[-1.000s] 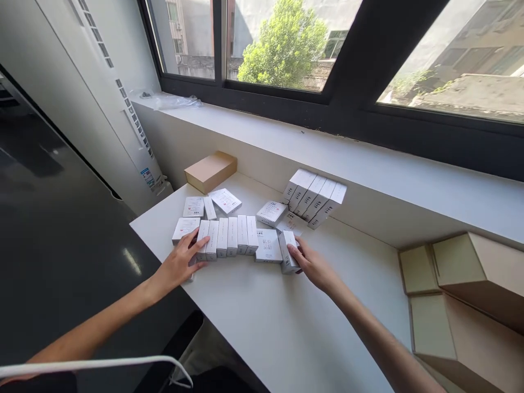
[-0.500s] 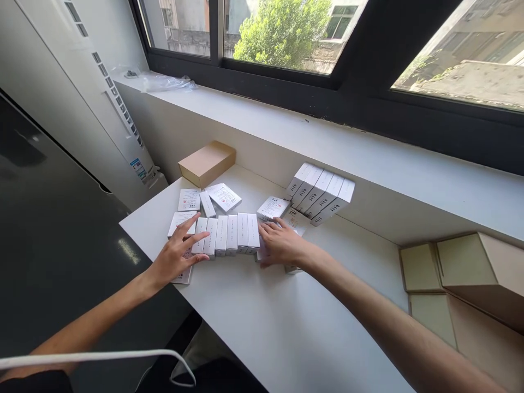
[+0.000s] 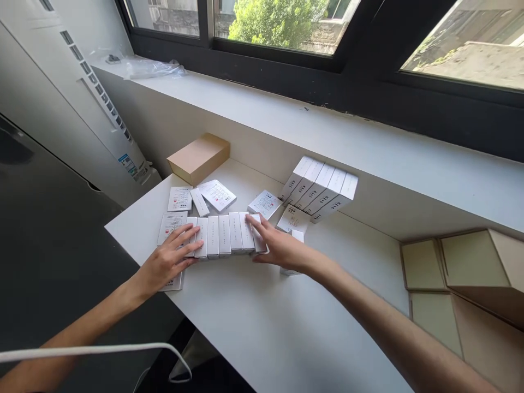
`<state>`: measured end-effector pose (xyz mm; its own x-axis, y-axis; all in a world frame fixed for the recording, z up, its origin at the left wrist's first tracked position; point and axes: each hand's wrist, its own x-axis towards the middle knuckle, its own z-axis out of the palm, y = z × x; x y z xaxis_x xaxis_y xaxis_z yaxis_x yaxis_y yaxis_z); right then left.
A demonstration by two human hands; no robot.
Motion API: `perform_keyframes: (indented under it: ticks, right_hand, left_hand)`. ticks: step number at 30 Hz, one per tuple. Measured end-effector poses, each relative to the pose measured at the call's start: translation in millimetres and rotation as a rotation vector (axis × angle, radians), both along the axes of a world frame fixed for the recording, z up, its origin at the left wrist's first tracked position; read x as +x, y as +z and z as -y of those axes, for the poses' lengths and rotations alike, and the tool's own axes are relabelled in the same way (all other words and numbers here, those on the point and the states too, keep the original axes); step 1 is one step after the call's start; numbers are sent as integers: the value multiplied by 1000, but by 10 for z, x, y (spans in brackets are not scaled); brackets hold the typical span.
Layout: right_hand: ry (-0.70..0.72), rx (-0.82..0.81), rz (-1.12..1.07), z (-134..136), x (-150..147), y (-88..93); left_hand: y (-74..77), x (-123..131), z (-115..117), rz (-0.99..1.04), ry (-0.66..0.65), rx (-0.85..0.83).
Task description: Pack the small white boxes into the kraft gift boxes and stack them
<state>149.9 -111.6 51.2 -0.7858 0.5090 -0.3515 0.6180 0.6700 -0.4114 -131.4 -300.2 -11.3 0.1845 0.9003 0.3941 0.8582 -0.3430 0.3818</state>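
Note:
A row of several small white boxes (image 3: 224,236) stands side by side on the white table (image 3: 262,316). My left hand (image 3: 166,260) lies with fingers stretched against the row's left end, over a flat white box (image 3: 171,224). My right hand (image 3: 280,246) presses flat, fingers out, against the row's right end. Another white box (image 3: 295,238) shows just behind my right wrist. Neither hand grips anything.
A second row of white boxes (image 3: 319,188) leans against the ledge wall at the back. Loose white boxes (image 3: 216,194) and a brown carton (image 3: 198,157) lie behind the row. Open brown cartons (image 3: 462,273) sit at the right. A white air conditioner (image 3: 82,93) stands left.
My right hand let go of the single box at the right and moved left to the row's right end, pushing the boxes together. The left hand stayed at the left end.

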Motion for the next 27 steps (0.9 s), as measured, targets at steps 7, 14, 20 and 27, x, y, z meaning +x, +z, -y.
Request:
perform_keyframes:
  ticks: [7, 14, 20, 27]
  right_hand:
    - [-417, 266, -213, 179, 672, 178]
    - [-531, -112, -151, 473, 623, -123]
    - [-570, -90, -181, 764, 576, -147]
    - [-967, -86, -180, 2045, 1853, -283]
  left_hand:
    - [12, -40, -45, -15, -29, -46]
    - [5, 38, -228, -121, -110, -81]
    - [41, 144, -299, -171, -255, -37]
    - [-26, 1092, -75, -135, -599, 31]
